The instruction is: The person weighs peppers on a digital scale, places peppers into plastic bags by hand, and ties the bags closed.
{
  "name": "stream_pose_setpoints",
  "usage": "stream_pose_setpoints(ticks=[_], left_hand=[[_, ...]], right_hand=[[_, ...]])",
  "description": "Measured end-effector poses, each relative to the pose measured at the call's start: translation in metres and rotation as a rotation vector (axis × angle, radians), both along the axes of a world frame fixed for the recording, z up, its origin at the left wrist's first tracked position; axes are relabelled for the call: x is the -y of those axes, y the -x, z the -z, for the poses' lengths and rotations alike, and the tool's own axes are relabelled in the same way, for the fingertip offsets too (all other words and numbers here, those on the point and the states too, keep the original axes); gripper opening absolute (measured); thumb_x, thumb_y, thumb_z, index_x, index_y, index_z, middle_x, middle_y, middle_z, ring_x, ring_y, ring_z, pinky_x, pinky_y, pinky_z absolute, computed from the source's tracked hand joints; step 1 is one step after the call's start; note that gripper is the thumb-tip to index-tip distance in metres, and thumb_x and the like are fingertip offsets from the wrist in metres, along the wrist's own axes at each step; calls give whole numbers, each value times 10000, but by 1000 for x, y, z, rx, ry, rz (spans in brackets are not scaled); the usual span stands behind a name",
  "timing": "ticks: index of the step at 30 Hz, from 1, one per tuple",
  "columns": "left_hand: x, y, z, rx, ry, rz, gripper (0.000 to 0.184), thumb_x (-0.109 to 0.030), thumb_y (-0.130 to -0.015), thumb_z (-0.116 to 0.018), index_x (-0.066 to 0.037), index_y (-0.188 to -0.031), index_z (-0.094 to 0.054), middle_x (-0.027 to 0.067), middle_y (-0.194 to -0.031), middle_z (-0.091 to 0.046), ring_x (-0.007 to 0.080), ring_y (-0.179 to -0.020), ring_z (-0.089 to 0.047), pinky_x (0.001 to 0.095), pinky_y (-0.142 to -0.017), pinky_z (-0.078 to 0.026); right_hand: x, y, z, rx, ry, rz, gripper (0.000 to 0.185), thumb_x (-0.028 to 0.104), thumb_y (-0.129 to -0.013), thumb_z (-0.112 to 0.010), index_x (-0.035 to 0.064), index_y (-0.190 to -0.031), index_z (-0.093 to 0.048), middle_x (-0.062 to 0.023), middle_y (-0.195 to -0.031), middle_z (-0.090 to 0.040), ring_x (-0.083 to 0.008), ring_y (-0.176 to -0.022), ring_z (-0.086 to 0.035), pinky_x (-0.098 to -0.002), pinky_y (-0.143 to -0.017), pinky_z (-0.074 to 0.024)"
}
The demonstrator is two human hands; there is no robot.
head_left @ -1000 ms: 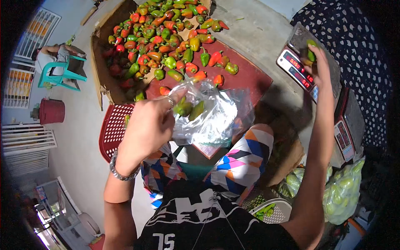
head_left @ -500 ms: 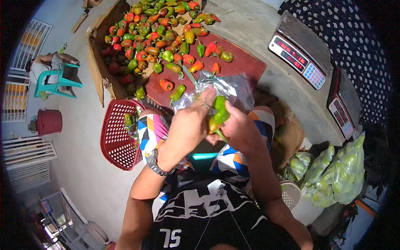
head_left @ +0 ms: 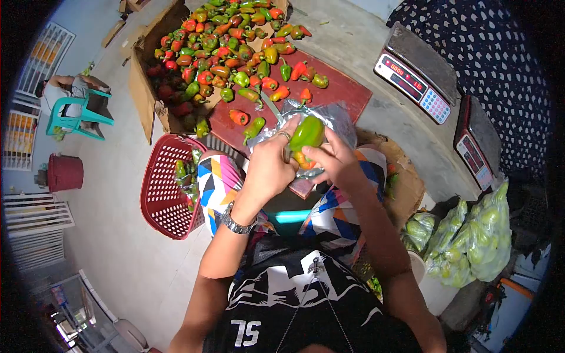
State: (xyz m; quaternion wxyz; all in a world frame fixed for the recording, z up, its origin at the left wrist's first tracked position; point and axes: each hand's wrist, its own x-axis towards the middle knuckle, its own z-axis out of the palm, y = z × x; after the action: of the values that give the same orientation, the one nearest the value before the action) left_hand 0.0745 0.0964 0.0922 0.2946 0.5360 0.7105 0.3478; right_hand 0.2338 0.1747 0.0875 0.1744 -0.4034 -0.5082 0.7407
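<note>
A large green pepper (head_left: 307, 134) is between my two hands, with an orange-red one (head_left: 303, 159) just below it. My left hand (head_left: 272, 162), with a ring and a metal watch, is closed round the peppers from the left. From the right, my right hand (head_left: 336, 160) pinches them with thumb and fingers. Beneath both hands lies a crinkled clear plastic bag (head_left: 340, 122) on the red board (head_left: 347, 88). A knife-like blade (head_left: 269, 105) rests beside the bag. Loose green and red peppers (head_left: 254, 128) are just left of it.
Many peppers (head_left: 220, 47) fill a cardboard box at the top. A red basket (head_left: 158, 191) stands at the left, near a teal chair (head_left: 65, 115). Two scales (head_left: 412, 82) are at the right, above bagged green peppers (head_left: 485, 241). A person sits in the far left background.
My right hand has come from the scale to meet my left over the bag, bringing green pepper. The green pepper has since been turned upright. The scale's readout has changed.
</note>
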Motion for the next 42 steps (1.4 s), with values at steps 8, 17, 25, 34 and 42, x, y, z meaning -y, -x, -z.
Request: stream_pose_setpoints(ticks=[8, 17, 25, 34, 42], left_hand=[[7, 3, 35, -236, -173, 88, 818, 92, -714, -648, -73, -1502, -505, 201, -1502, -533, 377, -1311, -584, 424, -1081, -501], [-12, 31, -33, -255, 15, 66, 740, 19, -716, -701, -130, -1435, -608, 272, -1035, -709, 345, -843, -742, 413, -792, -567], [-9, 56, -62, -223, 33, -28, 412, -100, -811, -737, -93, -1223, -749, 164, -656, -632, 212, -559, -621, 371, -612, -524], [-2, 84, -68, -667, -155, 66, 522, -394, -803, -876, 55, -639, -668, 169, -546, -625, 282, -521, -673, 397, -547, -523], [-14, 75, -68, -332, -350, -14, 290, -169, -864, -824, 14, -696, -675, 111, -724, -708, 143, -631, -662, 301, -601, -504]], right_hand=[[10, -10, 61, 90, -591, 5, 616, 189, -909, -738, -23, -1428, -484, -243, -1280, -643, -290, -1140, -666, -440, -907, -546], [-31, -4, -22, 214, -1134, -225, 347, 226, -885, -794, 33, -1149, -678, -213, -1035, -697, -355, -854, -697, -458, -771, -540], [-65, -5, -41, 92, -1569, -303, 157, 85, -753, -805, 67, -834, -671, -113, -1013, -695, -309, -972, -661, -405, -861, -502], [-88, -11, -58, 106, -1629, -256, 121, 62, -800, -709, 40, -896, -639, -113, -962, -649, -316, -906, -637, -395, -805, -526], [-94, 4, -74, 122, -1167, -106, 97, 39, -902, -687, 7, -871, -600, -44, -791, -665, -74, -682, -586, -263, -620, -486]])
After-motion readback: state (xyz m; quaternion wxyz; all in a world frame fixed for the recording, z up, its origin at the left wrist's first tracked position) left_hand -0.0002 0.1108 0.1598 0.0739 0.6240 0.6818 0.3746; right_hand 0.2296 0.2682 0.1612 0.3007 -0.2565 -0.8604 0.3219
